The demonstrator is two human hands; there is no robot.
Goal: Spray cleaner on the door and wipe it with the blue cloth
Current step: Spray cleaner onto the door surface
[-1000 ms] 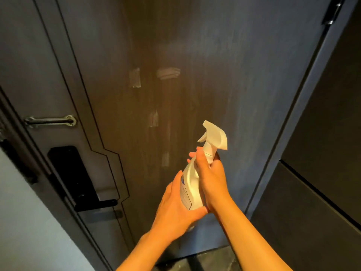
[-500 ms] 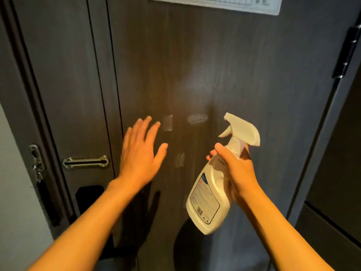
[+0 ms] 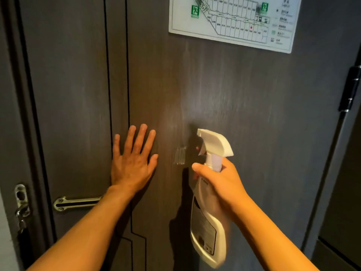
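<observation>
A dark brown wooden door (image 3: 224, 90) fills the view. My right hand (image 3: 220, 182) grips the neck of a white spray bottle (image 3: 207, 222), held upright with its nozzle pointing left at the door, close to the surface. My left hand (image 3: 132, 163) lies flat on the door with its fingers spread, left of the bottle, holding nothing. A small clear tape patch (image 3: 180, 155) sticks to the door between my hands. No blue cloth is in view.
A white evacuation plan sign (image 3: 234, 22) is fixed to the door at the top right. A brass swing-bar latch (image 3: 76, 202) and its catch (image 3: 21, 202) sit at the lower left. A black hinge (image 3: 349, 89) is on the right edge.
My left hand let go of the bottle, rose and pressed flat on the door. The view tilted upward, bringing the sign in. My right hand kept the bottle and turned it toward the door.
</observation>
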